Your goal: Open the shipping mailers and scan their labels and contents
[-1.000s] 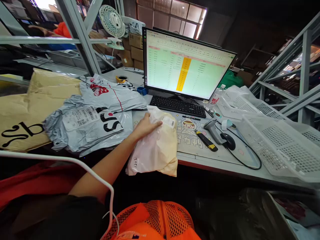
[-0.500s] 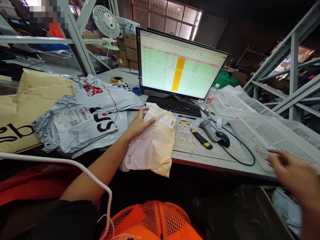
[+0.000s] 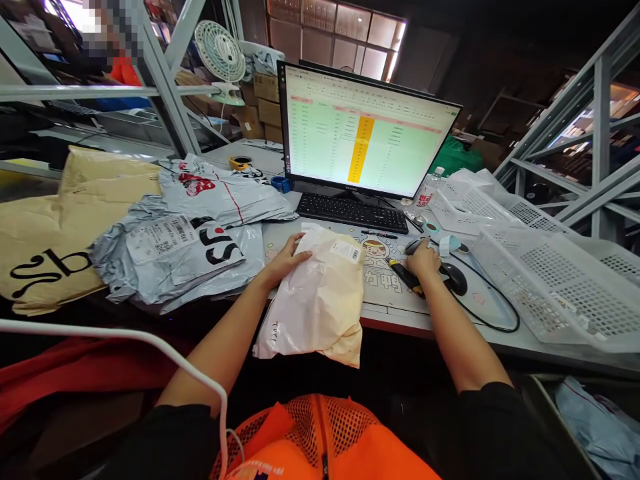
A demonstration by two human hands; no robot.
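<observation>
My left hand (image 3: pixel 287 263) grips the upper left edge of a pale mailing bag (image 3: pixel 320 303), thumb on top. The bag lies tilted, its lower end past the table's front edge. It bears a white barcode label (image 3: pixel 346 251) near the top and a handwritten number at the lower left. At the right, my right hand (image 3: pixel 425 261) is closed around a grey barcode scanner (image 3: pixel 412 245), whose handle it mostly covers. A black and yellow utility knife (image 3: pixel 404 276) lies just left of that hand, and a black mouse (image 3: pixel 456 280) just right.
Grey printed mailers (image 3: pixel 165 247) and a yellow padded mailer (image 3: pixel 45 240) are piled at the left. Behind the bag stand a keyboard (image 3: pixel 353 213) and a monitor (image 3: pixel 320 133). White perforated baskets (image 3: pixel 560 293) fill the right side. A white cable or tube (image 3: pixel 165 353) crosses the lower left.
My right hand has moved left from beside the baskets and closed on the barcode scanner. My left hand still grips the mailing bag. The whole view has shifted slightly.
</observation>
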